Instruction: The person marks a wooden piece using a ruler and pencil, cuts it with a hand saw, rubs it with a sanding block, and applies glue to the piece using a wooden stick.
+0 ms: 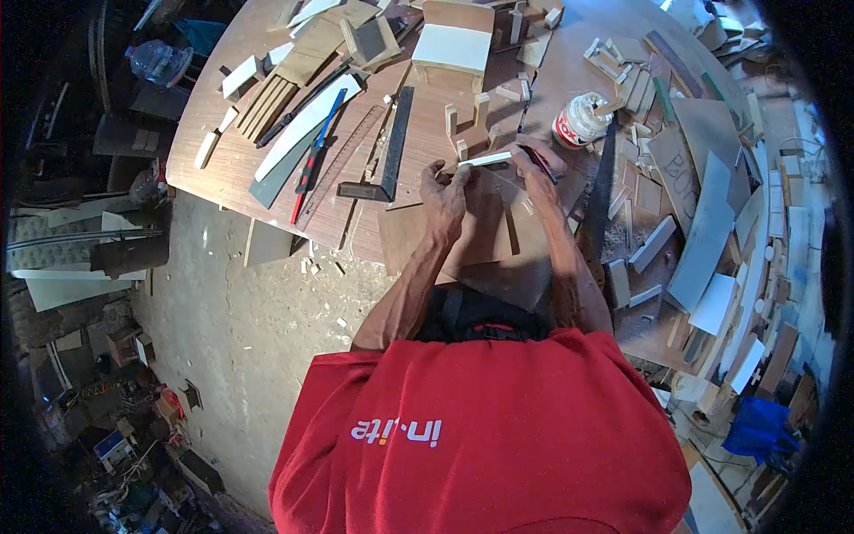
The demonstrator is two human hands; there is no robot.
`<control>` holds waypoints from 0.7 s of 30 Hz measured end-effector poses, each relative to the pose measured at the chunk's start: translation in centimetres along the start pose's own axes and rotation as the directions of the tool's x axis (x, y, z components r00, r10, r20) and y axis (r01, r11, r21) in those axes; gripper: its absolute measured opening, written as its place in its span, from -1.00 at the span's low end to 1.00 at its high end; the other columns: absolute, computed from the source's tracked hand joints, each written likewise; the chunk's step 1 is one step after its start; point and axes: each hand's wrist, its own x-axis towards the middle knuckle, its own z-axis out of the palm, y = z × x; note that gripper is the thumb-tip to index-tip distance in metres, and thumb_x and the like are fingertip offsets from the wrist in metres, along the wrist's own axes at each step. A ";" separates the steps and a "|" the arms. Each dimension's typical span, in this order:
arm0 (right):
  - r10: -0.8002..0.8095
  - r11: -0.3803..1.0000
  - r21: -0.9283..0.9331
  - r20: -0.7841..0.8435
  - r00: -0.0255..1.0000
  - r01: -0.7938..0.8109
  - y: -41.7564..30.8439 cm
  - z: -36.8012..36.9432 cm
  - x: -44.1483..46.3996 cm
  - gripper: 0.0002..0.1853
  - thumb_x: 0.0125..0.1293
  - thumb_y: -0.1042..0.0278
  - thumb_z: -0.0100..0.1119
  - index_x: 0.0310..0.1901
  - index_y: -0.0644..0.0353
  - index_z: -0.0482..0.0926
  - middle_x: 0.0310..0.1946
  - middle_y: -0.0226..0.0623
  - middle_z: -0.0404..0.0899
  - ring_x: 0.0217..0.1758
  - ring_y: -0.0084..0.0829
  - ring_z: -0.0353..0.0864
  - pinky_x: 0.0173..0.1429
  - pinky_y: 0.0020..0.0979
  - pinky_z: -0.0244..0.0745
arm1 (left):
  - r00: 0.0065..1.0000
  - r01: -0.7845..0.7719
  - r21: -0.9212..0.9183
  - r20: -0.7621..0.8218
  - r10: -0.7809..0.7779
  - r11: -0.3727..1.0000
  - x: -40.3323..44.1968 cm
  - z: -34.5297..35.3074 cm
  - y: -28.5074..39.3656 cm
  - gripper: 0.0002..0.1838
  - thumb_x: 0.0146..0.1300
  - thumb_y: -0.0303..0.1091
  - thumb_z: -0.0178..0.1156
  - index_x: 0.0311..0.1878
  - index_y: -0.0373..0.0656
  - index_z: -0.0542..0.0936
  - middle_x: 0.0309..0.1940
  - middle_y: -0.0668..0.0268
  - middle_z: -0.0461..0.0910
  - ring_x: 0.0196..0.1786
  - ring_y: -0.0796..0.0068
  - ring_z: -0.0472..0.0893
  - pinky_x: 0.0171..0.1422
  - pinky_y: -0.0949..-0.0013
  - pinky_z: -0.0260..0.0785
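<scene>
Near the table's front edge, my left hand (445,198) pinches one end of a small pale strip of wood (487,160). My right hand (539,169) is at the strip's other end, its fingers closed around a slim dark tool (544,169) whose kind I cannot make out. Just beyond the hands stands a small wooden piece with upright legs (480,111). To the right of it is an open white jar (583,120) with red lettering and a wooden stick in it. A dark try square (391,160) lies left of my left hand.
On the left of the table (209,182) lie a blue-and-red cutter (318,156), a clear ruler (342,160) and wood strips. A small wooden chair-like piece (452,44) stands at the back. Boards and offcuts (707,240) crowd the right side. A blue bag (758,432) sits lower right.
</scene>
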 end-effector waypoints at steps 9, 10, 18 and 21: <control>-0.087 0.995 0.036 -0.048 0.995 0.088 0.6 0.9 2.7 -0.64 0.21 0.21 0.33 -0.03 0.23 0.64 -0.34 -0.41 0.62 -0.37 -0.63 0.49 -0.29 -0.55 0.38 | 0.999 -0.014 -0.051 -0.051 0.012 0.999 0.2 1.2 0.2 -0.31 0.19 -0.57 0.29 0.28 -0.44 0.12 -0.19 0.13 0.57 -0.16 0.42 0.60 -0.10 0.47 0.48; -0.070 0.997 0.037 -0.060 0.996 0.072 0.5 1.0 2.8 -0.65 0.21 0.24 0.33 -0.03 0.24 0.64 -0.35 -0.42 0.62 -0.37 -0.64 0.49 -0.29 -0.55 0.38 | 0.999 -0.011 -0.076 -0.042 0.007 0.997 0.2 1.2 0.2 -0.30 0.20 -0.64 0.24 0.30 -0.45 0.04 -0.21 0.11 0.60 -0.19 0.41 0.63 -0.12 0.47 0.52; -0.112 0.989 0.089 -0.031 0.993 0.114 0.6 1.3 3.4 -0.67 0.22 0.32 0.33 -0.01 0.26 0.62 -0.28 -0.38 0.64 -0.35 -0.63 0.54 -0.31 -0.58 0.43 | 0.999 -0.024 -0.100 -0.046 0.019 0.995 0.4 1.0 -0.3 -0.29 0.17 -0.55 0.32 0.30 -0.43 0.14 -0.14 0.12 0.55 -0.10 0.39 0.56 -0.02 0.44 0.45; -0.079 0.989 0.125 -0.028 0.997 0.082 0.5 1.4 3.2 -0.69 0.25 0.33 0.32 -0.02 0.27 0.62 -0.24 -0.36 0.65 -0.34 -0.63 0.58 -0.32 -0.60 0.47 | 0.999 -0.023 -0.103 -0.040 0.019 0.994 0.3 1.0 -0.2 -0.29 0.17 -0.55 0.32 0.30 -0.44 0.14 -0.13 0.10 0.55 -0.10 0.39 0.57 -0.02 0.44 0.45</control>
